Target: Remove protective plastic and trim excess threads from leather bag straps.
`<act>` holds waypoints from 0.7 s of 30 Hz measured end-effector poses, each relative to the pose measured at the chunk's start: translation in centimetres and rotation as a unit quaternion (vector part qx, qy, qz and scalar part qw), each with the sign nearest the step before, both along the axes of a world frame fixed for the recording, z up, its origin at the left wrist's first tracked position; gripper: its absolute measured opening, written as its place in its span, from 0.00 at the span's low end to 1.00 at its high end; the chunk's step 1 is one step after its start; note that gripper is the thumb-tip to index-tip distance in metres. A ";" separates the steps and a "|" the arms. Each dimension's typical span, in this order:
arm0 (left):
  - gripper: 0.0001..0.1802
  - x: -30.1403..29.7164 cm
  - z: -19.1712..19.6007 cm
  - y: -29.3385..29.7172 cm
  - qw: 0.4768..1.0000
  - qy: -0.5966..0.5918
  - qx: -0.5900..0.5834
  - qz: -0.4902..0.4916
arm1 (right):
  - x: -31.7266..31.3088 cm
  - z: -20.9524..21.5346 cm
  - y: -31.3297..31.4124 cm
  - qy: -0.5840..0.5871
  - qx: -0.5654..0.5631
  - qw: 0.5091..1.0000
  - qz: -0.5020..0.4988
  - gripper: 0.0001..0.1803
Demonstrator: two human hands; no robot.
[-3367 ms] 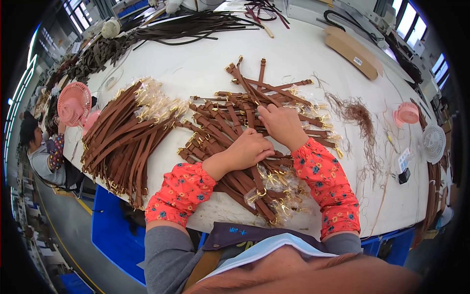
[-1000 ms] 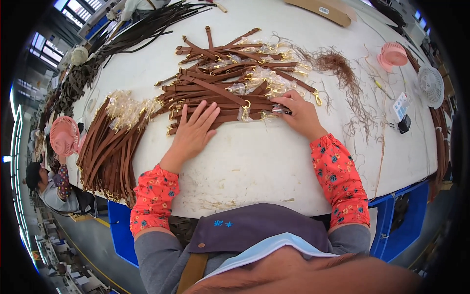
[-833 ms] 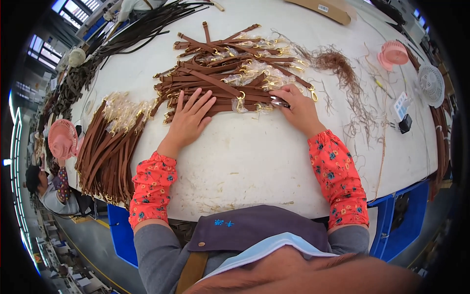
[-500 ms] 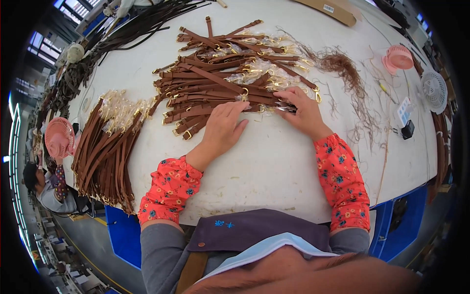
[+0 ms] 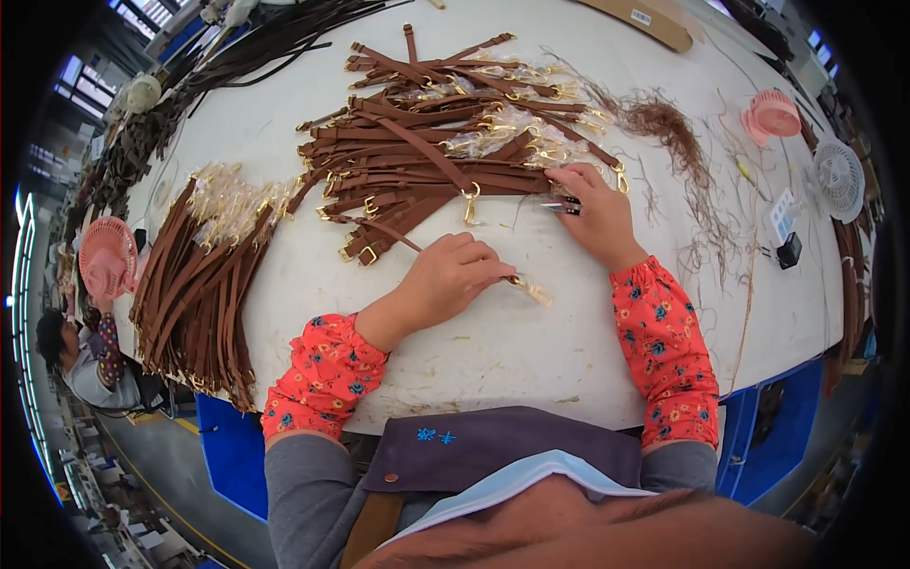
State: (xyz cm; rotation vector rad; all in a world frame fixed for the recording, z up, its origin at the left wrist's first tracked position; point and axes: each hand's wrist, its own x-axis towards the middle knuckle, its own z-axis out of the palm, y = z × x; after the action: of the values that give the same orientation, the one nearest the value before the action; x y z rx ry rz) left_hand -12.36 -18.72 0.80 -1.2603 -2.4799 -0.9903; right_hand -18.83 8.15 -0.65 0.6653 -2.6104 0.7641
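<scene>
My left hand (image 5: 445, 282) is closed round a brown leather strap (image 5: 391, 230). The strap's gold clasp end, wrapped in clear plastic (image 5: 536, 292), sticks out past my fingertips, and its buckle end trails back to the pile. My right hand (image 5: 599, 216) is closed on small thread snips (image 5: 559, 204), whose silver blades point left beside the front edge of the pile. Before both hands lies the heap of brown straps (image 5: 379, 142) with gold buckles and plastic-wrapped clasps. One loose strap with a bare gold clasp (image 5: 470, 207) lies across its top.
On the left, a second bundle of straps (image 5: 204, 303) hangs over the table edge. Brown thread scraps (image 5: 664, 128) lie at the right. Pink fans (image 5: 771, 116) and a white fan (image 5: 840, 180) stand about the table. Blue bins (image 5: 773, 427) sit below; another person (image 5: 95, 356) is at far left.
My left hand has drawn a strap out of the pile toward me, clasp end first. My right hand, with the snips, has stayed almost in place.
</scene>
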 end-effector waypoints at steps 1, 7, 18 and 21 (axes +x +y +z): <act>0.14 0.2 -0.1 -0.2 1.000 -0.001 0.000 -0.001 | 0.2 0.1 -0.1 -0.009 -0.004 1.000 -0.008 0.29; 0.15 0.2 -1.4 -0.6 0.997 0.067 -0.005 0.038 | 2.7 2.6 -1.1 -0.010 -0.134 0.984 0.118 0.19; 0.19 -0.2 -0.3 -0.6 0.966 -0.252 0.057 -0.003 | 8.1 2.1 -1.9 -0.208 -0.031 0.964 0.163 0.21; 0.18 0.1 -1.1 0.1 0.965 -0.257 0.042 0.026 | 8.2 1.6 -2.0 -0.133 -0.022 0.970 0.202 0.21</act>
State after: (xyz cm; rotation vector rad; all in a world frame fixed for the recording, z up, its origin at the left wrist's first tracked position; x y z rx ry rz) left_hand -12.26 -18.61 -0.26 -0.9995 -2.7773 -1.5570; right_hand -10.64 6.18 0.94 1.1780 -2.7146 1.0929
